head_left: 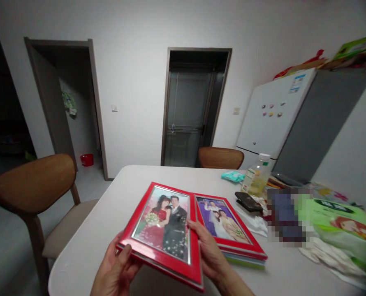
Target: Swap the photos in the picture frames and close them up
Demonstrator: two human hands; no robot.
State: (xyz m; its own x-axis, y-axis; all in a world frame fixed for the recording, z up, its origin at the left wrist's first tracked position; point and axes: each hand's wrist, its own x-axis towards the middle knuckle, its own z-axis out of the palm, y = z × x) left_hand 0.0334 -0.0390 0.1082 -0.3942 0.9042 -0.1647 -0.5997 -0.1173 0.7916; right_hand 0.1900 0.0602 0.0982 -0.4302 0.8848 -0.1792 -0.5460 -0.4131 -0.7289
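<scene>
A red picture frame (pixel 167 218) with a photo of a couple is held tilted above the white table. My left hand (pixel 116 267) grips its lower left corner, thumb on top of the red border. On the frame's right edge, my right hand (pixel 207 250) is closed, fingertips over the border. Just right of it, a second red frame (pixel 224 220) with a purple-backed photo lies on the table, on top of a small stack with a green-edged item (pixel 246 263) at the bottom. The held frame overlaps the second frame's left side in view.
On the white table (pixel 90 230), a bottle (pixel 257 176), a dark phone-like object (pixel 249 202), a teal packet (pixel 232 176), a green package (pixel 340 218) and a whitish cloth (pixel 334 257) lie to the right. Wooden chairs (pixel 35 181) stand left and behind; a fridge (pixel 272 111) is beyond.
</scene>
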